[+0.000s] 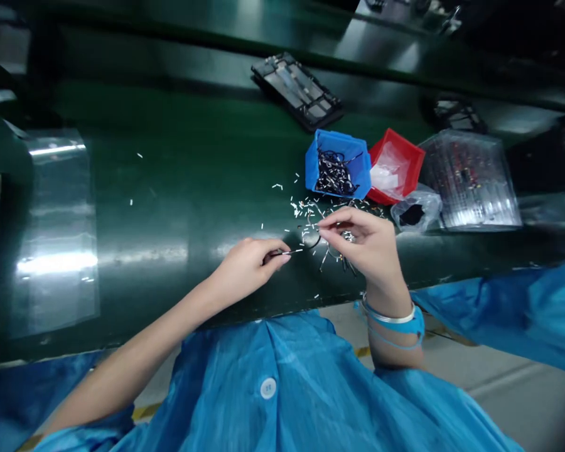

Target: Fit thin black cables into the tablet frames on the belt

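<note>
- Shiny green bench (188,169), strewn with small white pieces (297,212); pale floor (494,380) below.
- Thin black cable (315,243) bridges both grips: left hand (246,266) pinches one part, right hand (368,243) another.

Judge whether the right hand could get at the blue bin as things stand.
Probably yes: the blue bin stands just beyond the right hand, its open top uncovered, and only scattered bits lie between. That hand seems to hold a wire.

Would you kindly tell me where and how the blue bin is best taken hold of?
I would pinch the blue bin by its left wall's rim, coming from the left: its open top likely lets fingers straddle that wall, while the red bin crowds its right side.
</note>
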Motion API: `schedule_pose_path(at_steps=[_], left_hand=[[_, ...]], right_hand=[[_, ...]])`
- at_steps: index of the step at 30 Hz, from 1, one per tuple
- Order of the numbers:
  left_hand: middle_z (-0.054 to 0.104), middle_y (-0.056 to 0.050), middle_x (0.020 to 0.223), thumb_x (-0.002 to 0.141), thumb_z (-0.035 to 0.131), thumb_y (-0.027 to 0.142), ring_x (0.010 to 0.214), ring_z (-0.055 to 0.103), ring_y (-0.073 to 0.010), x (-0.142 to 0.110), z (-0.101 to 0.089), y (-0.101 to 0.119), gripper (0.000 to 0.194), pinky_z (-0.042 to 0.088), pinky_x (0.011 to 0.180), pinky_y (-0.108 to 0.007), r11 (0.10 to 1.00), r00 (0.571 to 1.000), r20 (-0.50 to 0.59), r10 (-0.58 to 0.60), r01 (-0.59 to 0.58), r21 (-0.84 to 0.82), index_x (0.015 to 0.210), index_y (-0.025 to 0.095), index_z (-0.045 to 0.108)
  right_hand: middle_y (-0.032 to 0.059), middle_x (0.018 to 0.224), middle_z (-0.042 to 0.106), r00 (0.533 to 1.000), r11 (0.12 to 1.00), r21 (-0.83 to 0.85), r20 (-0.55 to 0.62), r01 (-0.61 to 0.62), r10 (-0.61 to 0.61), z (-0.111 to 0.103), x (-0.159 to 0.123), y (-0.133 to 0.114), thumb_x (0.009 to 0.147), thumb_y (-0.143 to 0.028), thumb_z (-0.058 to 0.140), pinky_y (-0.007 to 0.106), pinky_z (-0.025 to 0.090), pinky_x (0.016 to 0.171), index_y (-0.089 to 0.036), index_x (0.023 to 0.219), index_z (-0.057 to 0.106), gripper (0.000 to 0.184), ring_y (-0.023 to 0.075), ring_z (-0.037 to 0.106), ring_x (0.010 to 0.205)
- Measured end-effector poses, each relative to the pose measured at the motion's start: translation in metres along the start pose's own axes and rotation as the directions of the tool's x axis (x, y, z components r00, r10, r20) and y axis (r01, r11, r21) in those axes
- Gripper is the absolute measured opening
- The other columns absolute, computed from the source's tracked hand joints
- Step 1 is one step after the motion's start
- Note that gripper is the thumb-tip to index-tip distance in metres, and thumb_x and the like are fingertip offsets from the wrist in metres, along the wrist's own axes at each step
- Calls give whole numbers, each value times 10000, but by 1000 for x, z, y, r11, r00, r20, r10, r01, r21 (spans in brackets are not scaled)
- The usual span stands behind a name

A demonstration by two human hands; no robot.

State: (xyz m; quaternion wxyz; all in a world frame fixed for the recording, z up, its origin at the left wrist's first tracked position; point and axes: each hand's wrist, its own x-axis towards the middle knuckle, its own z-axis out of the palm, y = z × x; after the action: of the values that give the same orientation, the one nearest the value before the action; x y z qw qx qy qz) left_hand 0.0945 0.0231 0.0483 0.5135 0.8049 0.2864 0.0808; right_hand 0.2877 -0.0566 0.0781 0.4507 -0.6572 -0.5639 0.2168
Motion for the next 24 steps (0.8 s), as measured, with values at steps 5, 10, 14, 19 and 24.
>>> schedule_pose_path(at_steps=[5, 10, 14, 19, 24], left_hand=[[613, -3, 545, 873, 514, 281, 489, 519, -115, 15, 7, -1, 206, 394, 515, -215, 897, 1000, -6, -8, 5, -441, 815, 138, 651], [645, -42, 620, 870, 494, 387, 506, 526, -115, 21, 18, -13, 322, 374, 484, -212, 838, 996, -87, -19, -31, -545, 888, 113, 661], [645, -36, 687, 874, 505, 350, 585, 540, -120, 16, 17, -12, 288, 399, 541, -218, 853, 992, -126, -6, -61, -519, 904, 125, 682], [665, -35, 735, 888, 473, 217, 652, 579, -127, 11, 17, -6, 232, 417, 572, -216, 894, 998, -57, 10, -34, -447, 924, 140, 688], [708, -81, 807, 901, 431, 206, 633, 636, -139, 13, 20, -11, 276, 433, 491, -204, 860, 999, -23, -31, 15, -510, 1110, 110, 583]], right_hand=[[14, 808, 706, 980, 967, -166, -17, 193, -199, 3, 16, -5, 809, -165, 656, 258, 504, 553, -210, 820, 702, 65, 126, 620, 668], [55, 802, 699, 826, 775, -488, -171, 402, -537, 29, 0, -1, 837, -143, 650, 314, 518, 645, -203, 823, 707, 84, 165, 600, 740], [68, 760, 704, 852, 751, -512, -68, 416, -519, 45, -12, 6, 860, -141, 616, 293, 517, 607, -168, 827, 707, 101, 166, 596, 706], [54, 752, 709, 886, 788, -459, -1, 411, -463, 46, -11, 7, 873, -122, 554, 290, 534, 625, -187, 786, 691, 175, 158, 621, 701], [26, 745, 732, 856, 748, -594, -182, 297, -484, 3, 10, 27, 849, -159, 569, 323, 532, 658, -232, 766, 696, 168, 165, 650, 680]])
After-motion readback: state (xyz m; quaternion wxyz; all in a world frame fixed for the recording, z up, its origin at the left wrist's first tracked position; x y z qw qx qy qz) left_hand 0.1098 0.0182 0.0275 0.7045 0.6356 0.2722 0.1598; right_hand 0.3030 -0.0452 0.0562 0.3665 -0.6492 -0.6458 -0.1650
